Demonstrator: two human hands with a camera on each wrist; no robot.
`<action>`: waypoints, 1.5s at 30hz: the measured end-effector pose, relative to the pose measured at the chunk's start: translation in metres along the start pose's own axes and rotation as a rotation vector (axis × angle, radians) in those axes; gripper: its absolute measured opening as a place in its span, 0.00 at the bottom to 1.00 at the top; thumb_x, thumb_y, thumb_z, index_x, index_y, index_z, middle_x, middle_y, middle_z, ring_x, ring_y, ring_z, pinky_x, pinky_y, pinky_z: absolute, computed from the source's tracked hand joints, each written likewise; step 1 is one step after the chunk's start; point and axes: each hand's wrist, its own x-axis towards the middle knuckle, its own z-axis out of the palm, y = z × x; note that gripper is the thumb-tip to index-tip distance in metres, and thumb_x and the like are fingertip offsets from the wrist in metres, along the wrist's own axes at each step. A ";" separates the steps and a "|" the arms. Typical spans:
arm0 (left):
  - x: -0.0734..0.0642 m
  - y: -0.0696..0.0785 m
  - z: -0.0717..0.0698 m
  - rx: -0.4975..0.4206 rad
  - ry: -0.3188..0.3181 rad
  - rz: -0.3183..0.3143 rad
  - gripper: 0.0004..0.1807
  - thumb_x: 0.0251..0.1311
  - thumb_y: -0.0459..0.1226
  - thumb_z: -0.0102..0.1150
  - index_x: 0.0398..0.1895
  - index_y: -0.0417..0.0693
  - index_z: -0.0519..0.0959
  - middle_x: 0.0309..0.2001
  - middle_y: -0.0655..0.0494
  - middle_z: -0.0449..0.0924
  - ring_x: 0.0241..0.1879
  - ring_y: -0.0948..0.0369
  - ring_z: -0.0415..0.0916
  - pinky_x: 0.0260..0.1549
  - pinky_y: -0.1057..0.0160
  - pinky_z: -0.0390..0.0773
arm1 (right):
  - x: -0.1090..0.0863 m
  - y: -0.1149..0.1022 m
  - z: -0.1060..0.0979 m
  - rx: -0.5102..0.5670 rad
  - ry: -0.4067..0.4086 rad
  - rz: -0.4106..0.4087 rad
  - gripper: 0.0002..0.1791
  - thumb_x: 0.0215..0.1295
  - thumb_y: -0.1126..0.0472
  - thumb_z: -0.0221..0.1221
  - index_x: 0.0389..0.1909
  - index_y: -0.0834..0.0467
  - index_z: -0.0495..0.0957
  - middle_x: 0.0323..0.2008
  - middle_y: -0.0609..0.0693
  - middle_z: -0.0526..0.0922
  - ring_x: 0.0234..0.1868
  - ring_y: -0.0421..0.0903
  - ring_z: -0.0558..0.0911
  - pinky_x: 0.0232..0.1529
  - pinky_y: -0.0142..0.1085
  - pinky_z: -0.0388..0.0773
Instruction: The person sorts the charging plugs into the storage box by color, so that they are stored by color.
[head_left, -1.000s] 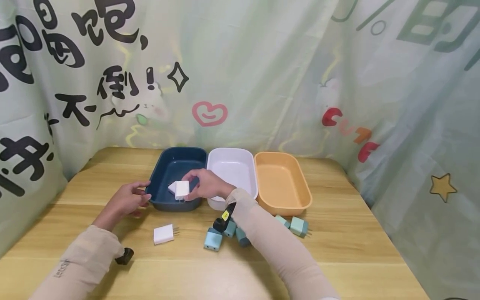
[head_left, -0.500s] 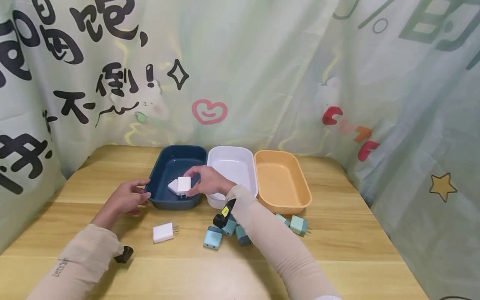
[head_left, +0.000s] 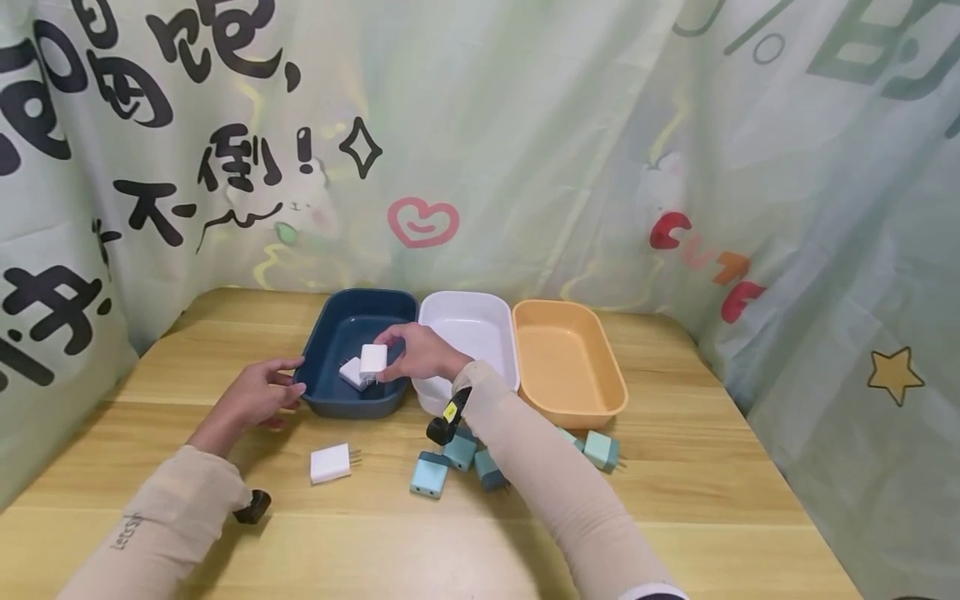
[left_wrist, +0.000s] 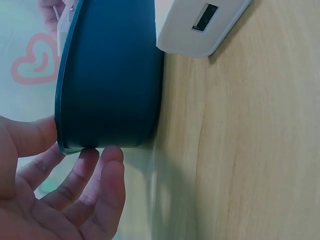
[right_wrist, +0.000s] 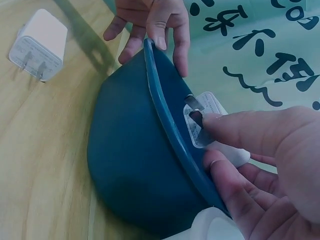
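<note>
My right hand [head_left: 422, 353] pinches a white charger [head_left: 372, 361] between thumb and fingers, over the front part of the dark blue tray [head_left: 330, 404]. The charger's two metal prongs point down toward the near side. Another white charger [head_left: 351, 374] lies inside that tray, partly hidden behind the held one. At the tray's left front corner, my left hand [head_left: 258, 393] holds the rim, its thumb on the edge and its fingers against the outer wall [left_wrist: 110, 85]. A third white charger [head_left: 330, 463] lies on the table in front of the tray, prongs pointing right.
A white tray [head_left: 470, 304] and an orange tray [head_left: 615, 392] stand side by side, right of the blue one. Several teal chargers [head_left: 429, 475] lie on the wooden table before them, some partly behind my right sleeve. A printed curtain [head_left: 510, 167] hangs behind.
My right hand has shifted slightly away from me and right with the white charger, still above the blue tray. My left hand keeps its place at the tray's corner.
</note>
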 end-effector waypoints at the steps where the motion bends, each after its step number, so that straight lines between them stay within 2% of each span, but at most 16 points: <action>1: 0.000 0.000 0.000 0.001 0.001 0.002 0.34 0.68 0.36 0.55 0.73 0.38 0.56 0.59 0.27 0.64 0.41 0.51 0.80 0.31 0.54 0.82 | 0.001 0.000 0.000 0.000 0.001 -0.002 0.28 0.47 0.59 0.76 0.51 0.55 0.79 0.48 0.48 0.78 0.30 0.41 0.82 0.39 0.31 0.77; 5: 0.001 0.001 0.000 0.006 0.000 0.018 0.34 0.68 0.36 0.55 0.73 0.36 0.56 0.58 0.26 0.64 0.40 0.51 0.81 0.30 0.53 0.82 | 0.004 0.002 -0.001 0.004 0.011 -0.004 0.28 0.47 0.59 0.76 0.52 0.56 0.79 0.47 0.49 0.78 0.30 0.42 0.82 0.38 0.30 0.77; 14: 0.001 0.003 0.002 0.011 0.009 -0.004 0.33 0.68 0.36 0.55 0.73 0.38 0.57 0.58 0.28 0.66 0.41 0.50 0.80 0.31 0.54 0.82 | 0.012 0.004 -0.002 -0.012 0.045 0.009 0.28 0.48 0.60 0.75 0.52 0.56 0.78 0.46 0.49 0.79 0.34 0.45 0.79 0.37 0.32 0.77; 22: -0.002 0.000 0.001 0.016 0.004 -0.039 0.34 0.68 0.36 0.55 0.74 0.39 0.56 0.58 0.28 0.65 0.42 0.49 0.79 0.32 0.54 0.82 | 0.015 0.003 0.002 -0.022 0.040 0.031 0.27 0.48 0.57 0.76 0.50 0.55 0.79 0.45 0.47 0.80 0.43 0.45 0.75 0.43 0.32 0.75; 29: 0.000 0.002 -0.001 0.009 0.012 -0.016 0.34 0.68 0.36 0.55 0.74 0.38 0.56 0.58 0.28 0.65 0.42 0.49 0.80 0.32 0.53 0.82 | 0.020 -0.001 -0.004 -0.007 0.064 0.038 0.26 0.47 0.58 0.76 0.48 0.57 0.80 0.41 0.48 0.80 0.42 0.46 0.75 0.40 0.31 0.75; 45: 0.000 0.001 0.000 0.012 0.015 -0.035 0.34 0.68 0.36 0.56 0.73 0.39 0.57 0.58 0.28 0.66 0.42 0.50 0.79 0.31 0.54 0.82 | 0.027 0.002 -0.004 -0.065 0.073 0.033 0.26 0.48 0.57 0.75 0.48 0.58 0.80 0.40 0.49 0.80 0.39 0.45 0.76 0.36 0.29 0.74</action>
